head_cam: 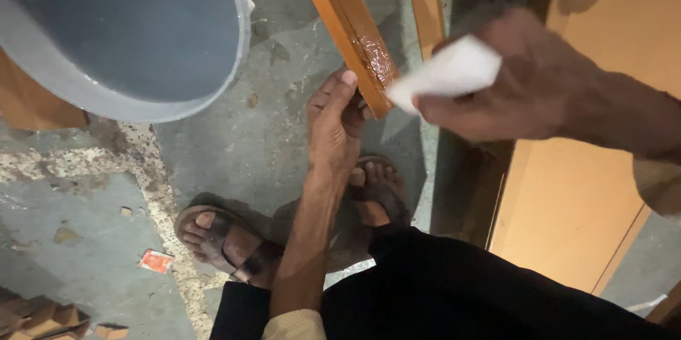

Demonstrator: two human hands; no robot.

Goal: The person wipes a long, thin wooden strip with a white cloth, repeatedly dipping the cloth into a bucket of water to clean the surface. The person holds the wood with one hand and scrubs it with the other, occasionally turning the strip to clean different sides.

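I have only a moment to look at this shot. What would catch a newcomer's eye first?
The white cloth pinched in the right hand at upper right, pressed to the glossy wet end of an orange wooden strip. The left hand steadies that end from below, at centre. A big grey basin fills the upper left corner, above the concrete floor.

The scene is dim and warm-toned, with light falling from the upper left, so the tub (120,28) throws a broad soft shadow over the floor (234,134) to the right of it. A small wet glare shines on the orange strip (355,35), right of the tub, by the left hand (333,123). Further right, the right hand (525,77) and its white cloth (447,74) are smeared by motion blur, and the panel (567,198) beyond is soft.
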